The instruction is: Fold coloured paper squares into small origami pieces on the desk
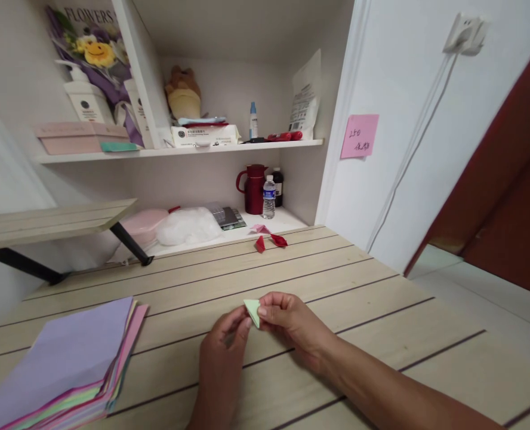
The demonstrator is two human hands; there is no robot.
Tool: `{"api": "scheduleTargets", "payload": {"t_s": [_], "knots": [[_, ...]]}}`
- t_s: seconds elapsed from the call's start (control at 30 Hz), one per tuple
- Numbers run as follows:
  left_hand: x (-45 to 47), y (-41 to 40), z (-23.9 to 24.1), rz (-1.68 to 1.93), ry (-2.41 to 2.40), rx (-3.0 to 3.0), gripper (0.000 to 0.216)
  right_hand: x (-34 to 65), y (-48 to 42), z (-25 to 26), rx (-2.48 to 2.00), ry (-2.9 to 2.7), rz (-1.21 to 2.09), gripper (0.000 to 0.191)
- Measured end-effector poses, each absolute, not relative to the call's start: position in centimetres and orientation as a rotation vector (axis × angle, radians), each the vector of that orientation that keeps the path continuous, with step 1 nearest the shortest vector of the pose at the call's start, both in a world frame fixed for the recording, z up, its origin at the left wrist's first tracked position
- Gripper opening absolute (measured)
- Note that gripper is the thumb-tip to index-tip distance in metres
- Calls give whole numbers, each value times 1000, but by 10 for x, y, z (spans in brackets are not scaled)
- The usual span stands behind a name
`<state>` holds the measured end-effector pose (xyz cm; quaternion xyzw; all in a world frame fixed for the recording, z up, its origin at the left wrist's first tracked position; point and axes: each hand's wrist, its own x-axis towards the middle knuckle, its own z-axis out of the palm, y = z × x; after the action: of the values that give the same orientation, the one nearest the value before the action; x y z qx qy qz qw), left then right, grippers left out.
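A small piece of pale green folded paper (252,310), roughly triangular, is held up between my two hands over the wooden table. My right hand (287,319) pinches its right side between thumb and fingers. On the lower left, my left hand (229,334) has thumb and fingertips closed at the paper's edge. Parts of the paper are hidden behind the fingers. Farther back on the table lie two red folded paper pieces (278,240) and a pink one (260,229).
At the left lies a stack of coloured paper (77,346), lilac on top. Behind it stands a raised wooden shelf (59,221) on black legs. A dark red jug (255,188) and a water bottle (269,197) stand in the white cabinet (229,152) beyond the table.
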<state>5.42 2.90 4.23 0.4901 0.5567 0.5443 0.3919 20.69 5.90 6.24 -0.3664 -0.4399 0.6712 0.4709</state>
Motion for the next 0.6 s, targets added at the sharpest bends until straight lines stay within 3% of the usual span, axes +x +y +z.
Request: {"api": "scheduleTargets", "payload": {"t_s": [0.13, 0.4, 0.6], "knots": [[54, 25, 48, 1371, 1343, 1200, 37, 206, 57, 63, -920, -1226, 1491, 36], [53, 23, 47, 1356, 1238, 1180, 41, 205, 52, 64, -976, -1545, 1050, 4], [51, 21, 46, 1355, 1222, 1154, 35, 205, 50, 61, -1000, -1794, 651, 5]]}}
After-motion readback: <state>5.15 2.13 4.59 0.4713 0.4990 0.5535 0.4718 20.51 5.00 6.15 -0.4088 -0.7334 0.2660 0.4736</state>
